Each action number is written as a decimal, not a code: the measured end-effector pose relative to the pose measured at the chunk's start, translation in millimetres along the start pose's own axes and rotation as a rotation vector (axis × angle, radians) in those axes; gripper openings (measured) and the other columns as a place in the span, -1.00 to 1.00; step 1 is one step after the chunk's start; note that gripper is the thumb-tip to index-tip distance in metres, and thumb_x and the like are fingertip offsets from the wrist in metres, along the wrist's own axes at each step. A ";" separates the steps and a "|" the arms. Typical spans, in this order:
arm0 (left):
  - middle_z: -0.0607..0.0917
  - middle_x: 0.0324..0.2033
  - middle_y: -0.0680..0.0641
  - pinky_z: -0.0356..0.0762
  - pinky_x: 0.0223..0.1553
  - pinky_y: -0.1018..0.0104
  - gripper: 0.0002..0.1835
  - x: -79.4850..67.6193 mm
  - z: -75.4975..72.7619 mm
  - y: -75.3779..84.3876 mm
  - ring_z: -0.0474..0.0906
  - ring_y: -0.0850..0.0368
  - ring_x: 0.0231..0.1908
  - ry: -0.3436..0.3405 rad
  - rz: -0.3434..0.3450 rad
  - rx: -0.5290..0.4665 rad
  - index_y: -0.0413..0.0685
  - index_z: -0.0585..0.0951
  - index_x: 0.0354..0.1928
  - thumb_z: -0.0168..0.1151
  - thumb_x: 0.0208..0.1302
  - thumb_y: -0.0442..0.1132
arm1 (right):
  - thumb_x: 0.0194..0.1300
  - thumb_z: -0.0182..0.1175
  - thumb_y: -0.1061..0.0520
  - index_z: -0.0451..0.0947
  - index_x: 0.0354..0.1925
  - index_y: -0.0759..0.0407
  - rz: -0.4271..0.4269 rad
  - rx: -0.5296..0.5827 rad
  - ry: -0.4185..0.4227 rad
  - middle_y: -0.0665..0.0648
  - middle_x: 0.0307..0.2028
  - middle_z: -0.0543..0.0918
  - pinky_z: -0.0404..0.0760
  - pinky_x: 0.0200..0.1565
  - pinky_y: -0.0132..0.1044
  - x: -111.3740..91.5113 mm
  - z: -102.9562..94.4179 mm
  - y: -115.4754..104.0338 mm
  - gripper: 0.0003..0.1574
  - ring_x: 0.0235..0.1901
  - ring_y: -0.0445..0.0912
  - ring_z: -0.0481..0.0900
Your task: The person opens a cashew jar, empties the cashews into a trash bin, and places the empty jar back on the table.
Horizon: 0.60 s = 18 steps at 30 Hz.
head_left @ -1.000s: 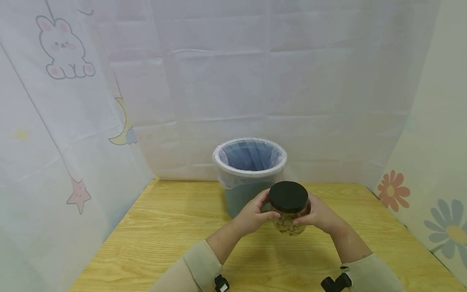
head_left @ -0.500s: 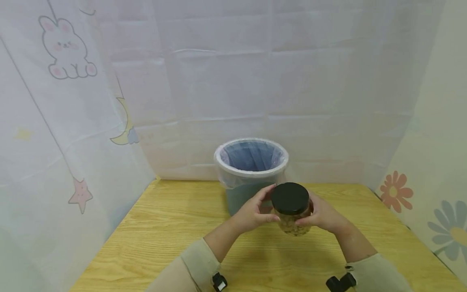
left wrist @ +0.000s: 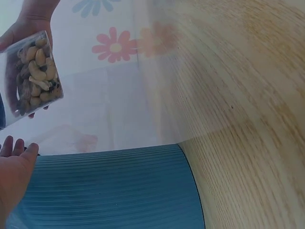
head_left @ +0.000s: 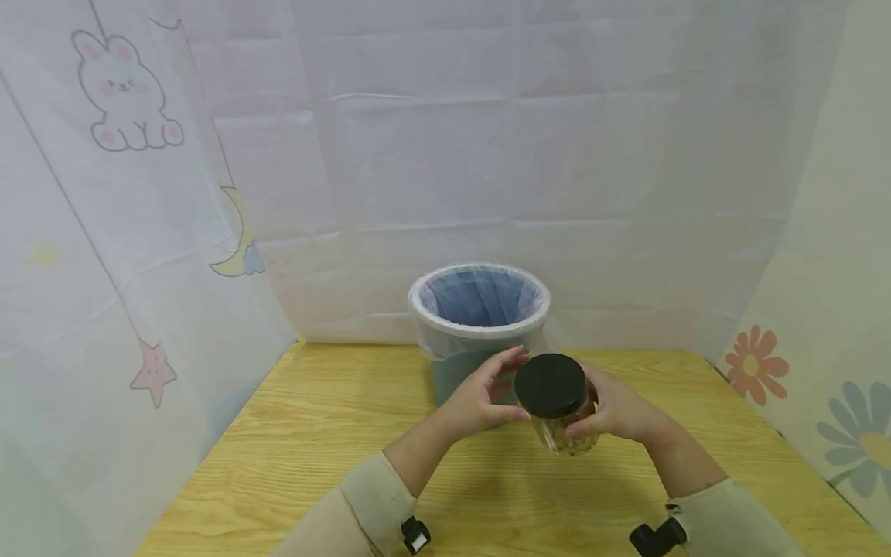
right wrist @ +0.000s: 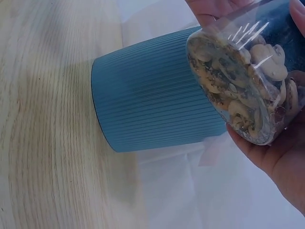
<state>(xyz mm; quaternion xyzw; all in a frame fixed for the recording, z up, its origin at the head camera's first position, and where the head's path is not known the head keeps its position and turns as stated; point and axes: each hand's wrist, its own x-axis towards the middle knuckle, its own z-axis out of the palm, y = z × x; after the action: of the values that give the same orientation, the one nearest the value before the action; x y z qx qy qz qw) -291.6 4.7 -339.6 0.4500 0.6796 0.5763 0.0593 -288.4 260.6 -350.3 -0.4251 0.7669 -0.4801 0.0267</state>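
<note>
A clear jar of mixed nuts with a black lid point(head_left: 550, 384) is held above the table, tilted, its lid leaning toward the left. My right hand point(head_left: 619, 406) grips the jar's right side, with the thumb across the front. Cashews and other nuts show through the jar point(left wrist: 38, 76) in the left wrist view, and its base faces the camera in the right wrist view. My left hand point(head_left: 476, 398) is beside the jar on the left, thumb and fingers spread in a loose C. In the left wrist view, a gap separates the left fingers point(left wrist: 19, 148) from the jar.
Just behind the hands, a ribbed blue trash bin point(right wrist: 147, 90) stands on the wooden table point(head_left: 313, 456). A clear liner is folded over its white rim point(head_left: 480, 331). Printed curtains point(head_left: 592, 155) hang behind the table and along both sides.
My left hand has come off the jar and its fingers have spread. The jar, in my right hand, has tipped so its base swings to the right.
</note>
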 end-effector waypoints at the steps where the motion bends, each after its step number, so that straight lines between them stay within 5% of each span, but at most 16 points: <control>1: 0.15 0.30 -0.32 0.11 0.23 -0.04 -0.12 0.1 0.0 0.3 0.09 -0.12 0.29 -0.002 0.000 -0.004 -0.36 -0.02 0.36 0.28 0.06 -0.46 | -0.05 0.35 0.38 0.10 0.31 0.19 0.001 -0.006 -0.006 0.13 0.15 0.37 0.48 -0.01 -0.28 0.3 -0.1 -0.5 0.00 0.05 -0.11 0.45; 18: 0.16 0.30 -0.28 0.17 0.22 0.32 -0.05 0.6 4.4 -2.7 0.13 -0.04 0.29 0.002 0.018 0.038 -0.37 -0.04 0.36 0.31 -0.03 -0.56 | -0.05 0.38 0.32 0.09 0.33 0.12 -0.020 -0.098 -0.045 0.14 0.20 0.34 0.45 0.02 -0.28 5.5 -0.1 -0.2 0.04 0.11 -0.15 0.39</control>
<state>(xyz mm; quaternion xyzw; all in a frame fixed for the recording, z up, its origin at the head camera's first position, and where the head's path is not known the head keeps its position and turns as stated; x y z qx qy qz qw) -290.8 8.6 -343.0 0.4566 0.6864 0.5642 0.0446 -291.8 256.9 -348.1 -0.4442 0.7845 -0.4324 0.0182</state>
